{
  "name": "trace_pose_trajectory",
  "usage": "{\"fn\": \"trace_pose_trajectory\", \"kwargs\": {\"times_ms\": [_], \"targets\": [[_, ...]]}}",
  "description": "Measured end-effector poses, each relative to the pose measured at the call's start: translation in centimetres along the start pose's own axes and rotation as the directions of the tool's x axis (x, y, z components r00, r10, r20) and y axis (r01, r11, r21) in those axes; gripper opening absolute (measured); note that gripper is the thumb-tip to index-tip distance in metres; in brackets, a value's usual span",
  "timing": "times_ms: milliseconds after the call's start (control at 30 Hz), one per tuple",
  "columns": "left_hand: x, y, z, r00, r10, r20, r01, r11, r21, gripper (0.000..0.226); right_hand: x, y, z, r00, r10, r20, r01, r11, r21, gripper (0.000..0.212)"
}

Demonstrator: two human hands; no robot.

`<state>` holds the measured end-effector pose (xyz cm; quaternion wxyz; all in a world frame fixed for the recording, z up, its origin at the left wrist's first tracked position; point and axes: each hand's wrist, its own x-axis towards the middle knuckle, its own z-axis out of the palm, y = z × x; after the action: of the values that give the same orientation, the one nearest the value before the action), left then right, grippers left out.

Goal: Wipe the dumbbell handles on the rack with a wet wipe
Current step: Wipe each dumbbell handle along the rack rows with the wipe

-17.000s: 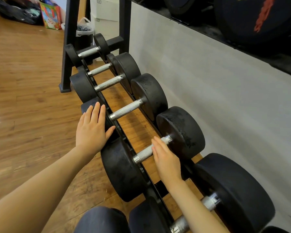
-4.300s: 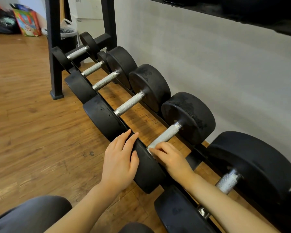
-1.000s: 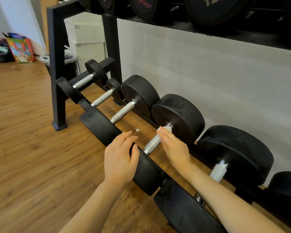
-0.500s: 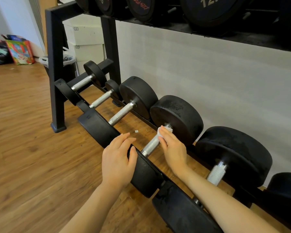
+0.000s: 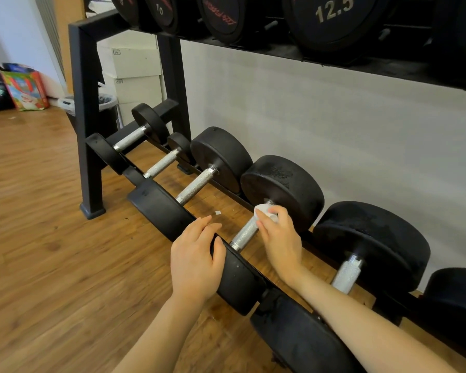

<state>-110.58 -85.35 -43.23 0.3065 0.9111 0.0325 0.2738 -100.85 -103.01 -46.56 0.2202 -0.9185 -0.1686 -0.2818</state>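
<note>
White wet wipe (image 5: 264,212), soft and limp, being pinched by right hand (image 5: 281,242) against far end of knurled steel handle (image 5: 246,231) on lower rack (image 5: 88,109); left hand (image 5: 195,261), fingers relaxed, resting flat on near head (image 5: 240,278); dumbbell likely heavy, staying put; gripping wipe bunched round bar, not loosely
</note>
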Motion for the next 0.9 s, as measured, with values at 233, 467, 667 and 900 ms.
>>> {"fn": "trace_pose_trajectory", "kwargs": {"times_ms": [233, 467, 667, 900], "targets": [[-0.1, -0.2, 0.1, 1.000, 0.014, 0.002, -0.014, 1.000, -0.003, 0.048, -0.8, 1.4, 0.1, 0.998, -0.021, -0.054, 0.020, 0.999, -0.032, 0.041], [0.0, -0.5, 0.3, 1.000, 0.022, -0.006, -0.022, 1.000, -0.003, 0.047, -0.1, 1.1, 0.4, 0.989, -0.105, -0.101, 0.099, 0.993, -0.059, 0.036], [0.1, -0.4, 0.3, 1.000, 0.013, -0.007, -0.013, 1.000, 0.008, 0.049, -0.5, 0.4, 0.7, 0.994, -0.037, -0.100, 0.044, 0.996, 0.075, 0.039], [0.1, -0.2, 0.3, 1.000, 0.019, -0.012, -0.019, 1.000, -0.001, 0.049, -0.5, 0.1, 0.6, 0.995, 0.047, -0.092, -0.035, 0.992, 0.123, 0.041]]}}
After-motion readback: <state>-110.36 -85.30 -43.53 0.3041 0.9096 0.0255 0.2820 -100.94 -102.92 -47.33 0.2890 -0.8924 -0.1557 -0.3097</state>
